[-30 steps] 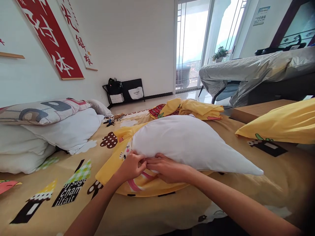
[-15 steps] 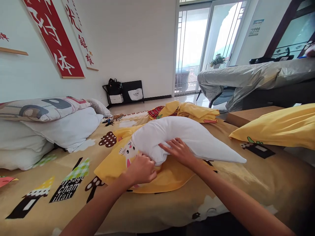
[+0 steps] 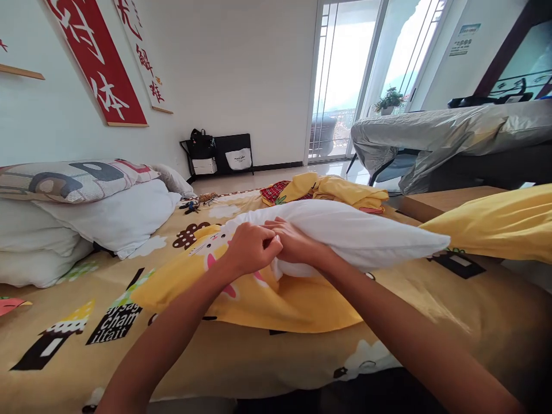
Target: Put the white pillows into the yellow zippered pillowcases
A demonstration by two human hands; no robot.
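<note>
A white pillow (image 3: 353, 233) lies partly inside a yellow cartoon-print pillowcase (image 3: 241, 287) on the bed. My left hand (image 3: 252, 247) is closed in a pinch on the pillowcase's open edge, lifted off the bed. My right hand (image 3: 297, 244) is closed on the near end of the white pillow, right against my left hand. The pillow's far end points to the right, bare of the case.
The bed sheet (image 3: 77, 345) is tan with printed patterns. Stacked pillows (image 3: 86, 213) lie at the left. A yellow pillow (image 3: 500, 221) sits at the right, crumpled yellow cloth (image 3: 336, 190) at the bed's far end. A grey-covered table (image 3: 444, 135) stands beyond.
Both hands have risen and come together at the pillow's near end. The pillowcase edge has lifted off the bed and the pillow has shifted up and to the right.
</note>
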